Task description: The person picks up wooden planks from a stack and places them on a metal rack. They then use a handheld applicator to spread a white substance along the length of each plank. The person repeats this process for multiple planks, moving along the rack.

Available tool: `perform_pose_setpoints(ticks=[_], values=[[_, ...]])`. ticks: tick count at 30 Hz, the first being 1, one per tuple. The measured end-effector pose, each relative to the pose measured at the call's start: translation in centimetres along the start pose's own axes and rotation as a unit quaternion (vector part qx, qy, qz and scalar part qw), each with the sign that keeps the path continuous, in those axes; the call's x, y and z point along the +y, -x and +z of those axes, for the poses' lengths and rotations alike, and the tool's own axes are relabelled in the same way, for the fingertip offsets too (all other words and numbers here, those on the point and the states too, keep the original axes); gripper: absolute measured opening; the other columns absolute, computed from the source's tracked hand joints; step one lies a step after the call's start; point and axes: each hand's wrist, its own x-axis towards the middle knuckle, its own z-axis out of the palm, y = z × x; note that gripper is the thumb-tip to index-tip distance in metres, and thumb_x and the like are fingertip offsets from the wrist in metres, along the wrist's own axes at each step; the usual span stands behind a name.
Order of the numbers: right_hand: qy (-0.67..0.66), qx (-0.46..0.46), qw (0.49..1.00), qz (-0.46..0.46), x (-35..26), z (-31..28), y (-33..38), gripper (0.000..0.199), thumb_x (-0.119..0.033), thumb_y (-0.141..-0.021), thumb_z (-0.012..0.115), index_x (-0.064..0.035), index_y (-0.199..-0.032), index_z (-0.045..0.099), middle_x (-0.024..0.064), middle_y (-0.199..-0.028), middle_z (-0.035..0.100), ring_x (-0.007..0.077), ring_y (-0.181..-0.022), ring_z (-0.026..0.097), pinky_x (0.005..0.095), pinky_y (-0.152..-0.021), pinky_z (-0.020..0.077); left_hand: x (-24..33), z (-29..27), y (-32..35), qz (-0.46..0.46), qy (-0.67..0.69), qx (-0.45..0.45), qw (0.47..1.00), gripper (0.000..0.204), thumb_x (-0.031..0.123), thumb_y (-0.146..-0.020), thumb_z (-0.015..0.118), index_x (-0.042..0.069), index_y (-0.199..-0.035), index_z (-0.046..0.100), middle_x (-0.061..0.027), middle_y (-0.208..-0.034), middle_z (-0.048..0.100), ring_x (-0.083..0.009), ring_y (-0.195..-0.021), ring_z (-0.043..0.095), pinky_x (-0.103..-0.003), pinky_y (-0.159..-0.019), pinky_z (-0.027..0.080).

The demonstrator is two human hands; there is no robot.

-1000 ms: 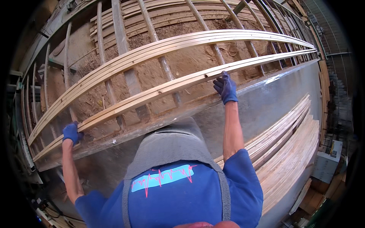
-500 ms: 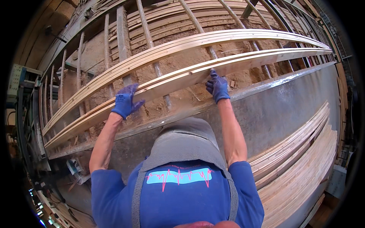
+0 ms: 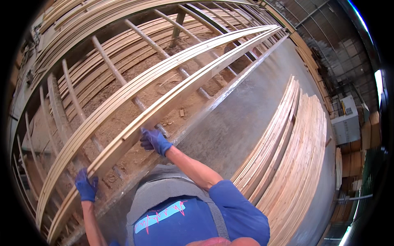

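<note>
Two long pale wooden boards (image 3: pixel 154 115) lie together on edge across a rack of metal bars, running from the lower left to the far right. My left hand (image 3: pixel 86 185), in a blue glove, grips them near their close end, its fingers over the top and its thumb on the near side. Farther along, my right hand (image 3: pixel 155 140), gloved alike, has its fingers bent against the near face of the boards; some fingertips are hidden. Beyond them, a second group of several long boards (image 3: pixel 135 86) lies side by side on the same bars.
The rack's metal bars (image 3: pixel 108 61) stand over sawdust and wood shavings (image 3: pixel 180 98). A metal rail (image 3: pixel 230 88) edges its near side. On the right, a large stack of boards (image 3: pixel 293 164) lies by the grey floor (image 3: pixel 230 127). More lumber lies behind the rack.
My view has turned to the right, showing more of the far end and the board stack. Both hands stay at the near boards, which show no clear shift on the bars.
</note>
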Motion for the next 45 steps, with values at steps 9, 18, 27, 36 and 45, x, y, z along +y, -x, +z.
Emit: perform_pose_setpoints(ticks=[9, 18, 27, 36, 45], values=[[0.408, 0.105, 0.866, -0.269, -6.3, -0.3, 8.2, 0.032, -0.027, -0.092, 0.063, -0.0037, -0.113, 0.062, 0.0084, -0.09, 0.068, 0.0173, -0.078, 0.066, 0.0287, -0.073, 0.0531, 2.2, -0.1, 1.2, 0.027, 0.026, 0.029, 0.999, 0.051, 0.018, -0.07, 0.072, 0.003, -0.117, 0.057, -0.02, -0.112, 0.059, -0.04, -0.103, 0.055, -0.046, -0.093, 0.041], [0.598, 0.101, 0.598, -0.524, -16.4, -3.9, 4.6, 0.041, -0.029, -0.08, 0.068, -0.0082, -0.115, 0.062, 0.0126, -0.091, 0.068, 0.0309, -0.083, 0.066, 0.0406, -0.071, 0.0519, 2.1, -0.1, -0.4, -0.073, 0.169, -0.028, 0.983, 0.047, 0.03, -0.083, 0.068, 0.0, -0.118, 0.059, -0.0204, -0.113, 0.063, -0.0392, -0.105, 0.058, -0.045, -0.093, 0.044], [0.799, -0.026, 0.53, -0.284, -23.2, -9.4, 0.7, 0.039, -0.044, -0.077, 0.066, -0.0129, -0.101, 0.067, 0.0127, -0.093, 0.066, 0.0327, -0.091, 0.063, 0.047, -0.081, 0.0448, 1.7, 0.7, -1.7, -0.091, 0.13, -0.057, 0.986, 0.023, 0.023, -0.087, 0.062, 0.001, -0.095, 0.065, -0.0195, -0.09, 0.064, -0.0362, -0.088, 0.061, -0.042, -0.081, 0.047], [0.801, -0.025, 0.498, -0.331, -23.6, -10.2, -1.5, 0.035, -0.047, -0.079, 0.062, -0.0131, -0.075, 0.066, 0.0125, -0.07, 0.065, 0.0341, -0.077, 0.065, 0.0461, -0.07, 0.0452, -0.4, 1.6, -2.3, -0.106, 0.039, -0.061, 0.992, 0.035, 0.036, -0.089, 0.058, 0.003, -0.078, 0.063, -0.0207, -0.074, 0.059, -0.0411, -0.072, 0.058, -0.046, -0.066, 0.044], [0.469, 0.28, 0.626, -0.556, -29.1, -13.8, 1.2, 0.029, -0.021, -0.087, 0.062, -0.0115, -0.114, 0.062, 0.0082, -0.1, 0.067, 0.0231, -0.081, 0.066, 0.0358, -0.069, 0.053, -0.1, -5.2, -5.0, -0.055, -0.027, 0.02, 0.998, 0.035, 0.031, -0.089, 0.058, 0.002, -0.07, 0.057, -0.0224, -0.07, 0.054, -0.0424, -0.067, 0.054, -0.046, -0.06, 0.041]])
